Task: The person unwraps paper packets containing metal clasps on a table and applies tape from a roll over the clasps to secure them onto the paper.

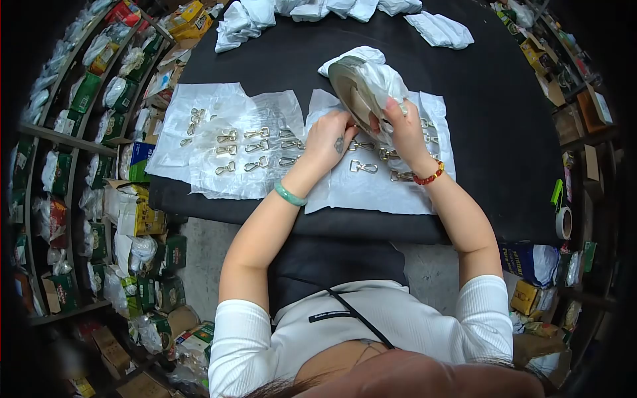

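My right hand (403, 129) grips a large roll of tape (352, 96), tilted over the white sheets, with a white wrapped bundle (383, 74) right behind it. Close to the roll's lower edge is my left hand (330, 138), its fingers bent and pressed together; what they hold, if anything, is hidden. Metal snap hooks (257, 146) lie in rows on a white plastic sheet (219, 182). More hooks (363, 166) rest on a second white sheet (345, 198), below my hands and beside my right wrist.
White wrapped bundles (440, 31) lie along the far side of the black table (504, 132). A small tape roll (563, 223) and a green tool (556, 192) sit at its right edge. Shelves (79, 149) of bagged goods and boxes flank both sides.
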`<state>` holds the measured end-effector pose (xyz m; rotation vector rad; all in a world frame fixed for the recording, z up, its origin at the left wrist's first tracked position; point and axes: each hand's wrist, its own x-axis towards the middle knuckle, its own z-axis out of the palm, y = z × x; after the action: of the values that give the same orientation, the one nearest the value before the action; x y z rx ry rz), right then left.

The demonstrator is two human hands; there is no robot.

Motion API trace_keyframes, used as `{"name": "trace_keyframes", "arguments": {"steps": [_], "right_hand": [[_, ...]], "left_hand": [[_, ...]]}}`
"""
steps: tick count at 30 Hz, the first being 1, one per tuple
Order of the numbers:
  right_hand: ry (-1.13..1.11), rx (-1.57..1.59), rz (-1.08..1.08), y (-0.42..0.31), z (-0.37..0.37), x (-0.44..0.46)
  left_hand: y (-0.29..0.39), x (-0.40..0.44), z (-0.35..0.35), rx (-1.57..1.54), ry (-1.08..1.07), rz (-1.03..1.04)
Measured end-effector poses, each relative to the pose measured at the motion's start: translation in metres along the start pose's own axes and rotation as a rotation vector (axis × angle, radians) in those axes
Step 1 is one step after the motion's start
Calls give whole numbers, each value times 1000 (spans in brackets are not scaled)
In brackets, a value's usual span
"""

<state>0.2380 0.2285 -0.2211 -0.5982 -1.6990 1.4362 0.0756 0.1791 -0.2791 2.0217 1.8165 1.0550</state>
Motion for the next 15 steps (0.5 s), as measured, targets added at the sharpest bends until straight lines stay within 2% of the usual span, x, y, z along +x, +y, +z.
{"name": "trace_keyframes", "arguments": {"steps": [4,9,13,15], "right_hand": [[-77,95,-6,9,-2,1],[-20,174,-16,9,-14,-8],[13,238,-103,7,-23,-8],[-6,209,-86,7,-18,-7]], "left_hand": [[2,-4,-3,-13,12,-5],[22,-3,-14,158,93,24],[28,-4,-13,123,-75,328],[31,-5,-5,200,-50,336]]}}
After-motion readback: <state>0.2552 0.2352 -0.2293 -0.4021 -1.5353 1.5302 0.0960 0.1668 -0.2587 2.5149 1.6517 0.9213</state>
